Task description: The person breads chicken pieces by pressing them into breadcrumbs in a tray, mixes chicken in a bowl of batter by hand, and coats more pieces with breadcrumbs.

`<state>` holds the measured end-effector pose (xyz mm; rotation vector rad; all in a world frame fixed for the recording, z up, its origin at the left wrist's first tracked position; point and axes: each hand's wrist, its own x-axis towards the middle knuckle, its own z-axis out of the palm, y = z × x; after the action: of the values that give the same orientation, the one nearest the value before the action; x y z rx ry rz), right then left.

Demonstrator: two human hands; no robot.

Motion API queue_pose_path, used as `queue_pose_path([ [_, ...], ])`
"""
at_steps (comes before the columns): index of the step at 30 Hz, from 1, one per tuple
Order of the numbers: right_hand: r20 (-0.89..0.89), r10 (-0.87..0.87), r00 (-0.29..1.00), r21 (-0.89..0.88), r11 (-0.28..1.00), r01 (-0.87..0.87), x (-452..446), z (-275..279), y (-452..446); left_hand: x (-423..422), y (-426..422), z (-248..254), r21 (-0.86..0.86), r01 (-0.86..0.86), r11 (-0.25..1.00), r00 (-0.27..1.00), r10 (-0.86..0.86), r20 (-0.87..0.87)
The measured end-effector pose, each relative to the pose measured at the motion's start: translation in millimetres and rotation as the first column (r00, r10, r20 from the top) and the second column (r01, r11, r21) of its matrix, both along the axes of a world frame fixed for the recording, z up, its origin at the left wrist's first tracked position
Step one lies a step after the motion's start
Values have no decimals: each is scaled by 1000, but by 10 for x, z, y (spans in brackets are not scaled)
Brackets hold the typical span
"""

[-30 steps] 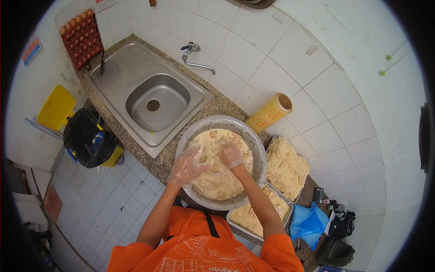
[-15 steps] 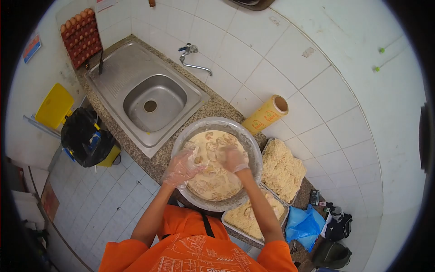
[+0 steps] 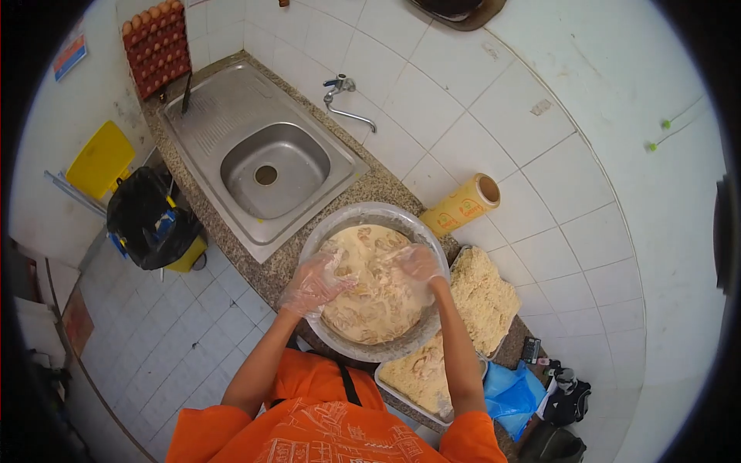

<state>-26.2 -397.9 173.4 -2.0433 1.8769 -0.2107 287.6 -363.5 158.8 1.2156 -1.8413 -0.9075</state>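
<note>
A large round metal bowl (image 3: pixel 312 333) stands on the counter in front of me, filled with pale, creamy batter (image 3: pixel 370 312) with lumpy pieces in it that look like meat. My left hand (image 3: pixel 316 284), in a clear plastic glove, is over the left side of the bowl with its fingers stretched toward the middle. Along the right inner side is my right hand (image 3: pixel 421 264), also gloved, fingers apart and pointing inward. Both gloves have batter on the fingertips, and neither hand visibly grips a piece.
Trays of breadcrumb-like coating (image 3: pixel 482 297) (image 3: pixel 409 382) lie right of the bowl. A cling film roll (image 3: pixel 461 204) stands behind it. Left are a steel sink (image 3: pixel 274 170), stacked egg trays (image 3: pixel 157 52) and a lined bin (image 3: pixel 147 220). A blue plastic bag (image 3: pixel 511 395) lies at right.
My right hand has moved right, from over the batter toward the bowl's right wall. My left hand stays on the left side. The whole view has shifted slightly.
</note>
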Motion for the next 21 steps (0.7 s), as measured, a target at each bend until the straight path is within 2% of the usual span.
queue_pose_path([
  [1, 21, -73, 997, 73, 995, 71, -242, -190, -30, -5, -15, -65, -3, 0, 1000, 1000, 0, -2],
  [2, 39, -153, 987, 145, 979, 146, -577, -614, -85, -13, -34, -120, -7, 5, 1000, 1000, -5, -2],
  [4, -34, -214, 976, 162, 963, 216, -708, -852, -39, -10, -36, -213, -41, 4, 999, 1000, -2, 26],
  [6, -208, -176, 962, 58, 980, 192, -636, -1022, 4, -20, -30, -246, -69, 11, 998, 1000, -9, 20],
  [9, -288, -308, 907, -19, 948, 316, -332, -487, 235, 3, -74, -249, -88, 3, 996, 998, -7, -55],
  [12, -190, -301, 935, -100, 953, 287, -520, -436, 408, -9, -57, -388, -75, -3, 997, 986, -9, -164],
  [14, 69, -341, 938, -210, 914, 347, -616, -344, 579, -78, -68, -470, -66, 28, 997, 971, -42, -234],
  [15, 199, -353, 914, -256, 882, 396, -621, -240, 700, -68, -74, -341, -84, 42, 996, 987, -54, -154],
  [17, 132, -397, 908, -284, 863, 419, -680, 13, 962, -43, -78, 105, -111, 99, 989, 995, -99, 9],
  [18, 92, -426, 900, -292, 852, 433, -694, 186, 1130, -65, -48, 107, -73, 125, 989, 992, -123, 28],
  [21, 128, -693, 710, -9, 715, 700, -543, 1007, 1576, -30, -67, -26, 31, 179, 983, 981, -181, 72],
])
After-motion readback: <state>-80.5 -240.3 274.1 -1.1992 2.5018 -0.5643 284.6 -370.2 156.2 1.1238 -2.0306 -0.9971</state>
